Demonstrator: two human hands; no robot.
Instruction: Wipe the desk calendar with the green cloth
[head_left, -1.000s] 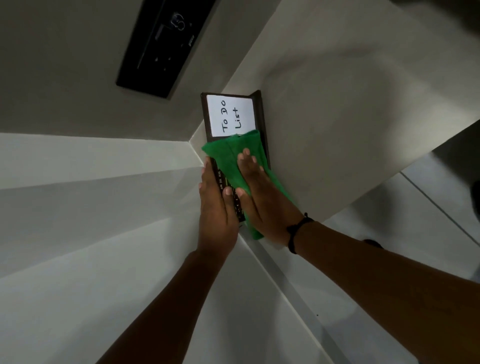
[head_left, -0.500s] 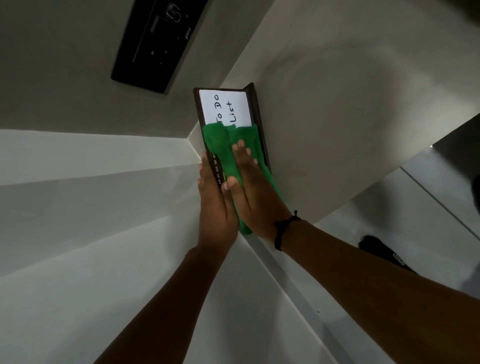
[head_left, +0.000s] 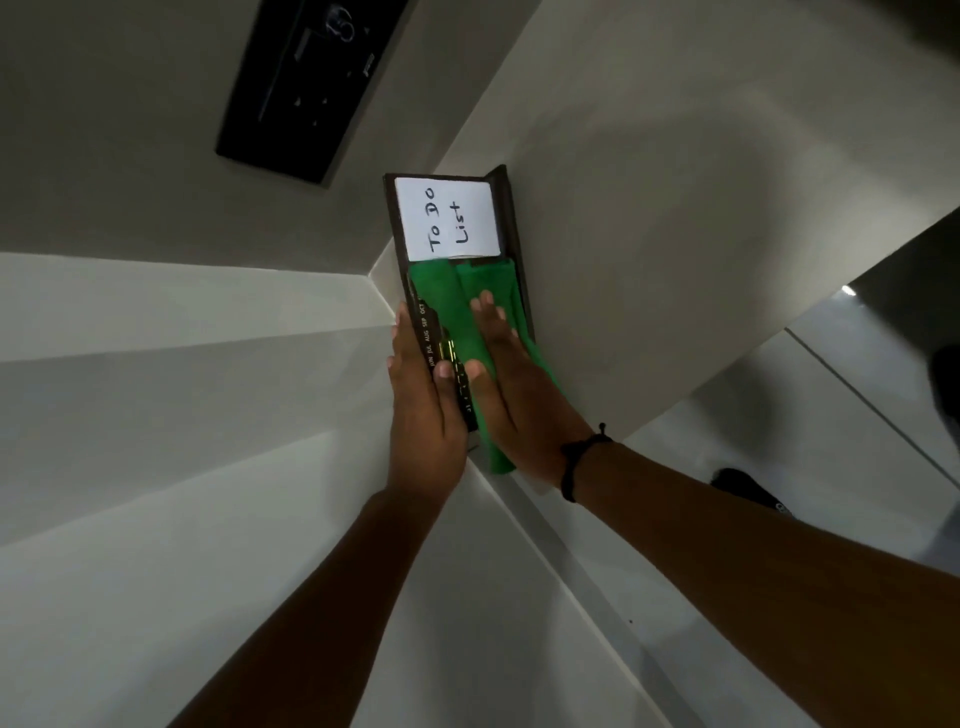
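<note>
The desk calendar (head_left: 508, 218) is a dark brown stand on a white ledge, with month names along its left edge and a white "To Do List" note (head_left: 447, 218) on its far half. My left hand (head_left: 421, 410) grips the calendar's near left edge, thumb on its face. The green cloth (head_left: 447, 306) lies on the calendar just below the note. My right hand (head_left: 514, 395) lies flat on the cloth, fingers spread, and presses it down. The near half of the calendar is hidden by the cloth and both hands.
A black wall panel (head_left: 306, 88) sits on the wall at the upper left. The white ledge (head_left: 675, 260) spreads to the right and ends at an edge over a tiled floor. A dark shoe (head_left: 748, 488) shows on that floor.
The cloth and my right hand slid up over the note's lower edge, then came back toward me, so the whole note shows. My left hand kept its grip.
</note>
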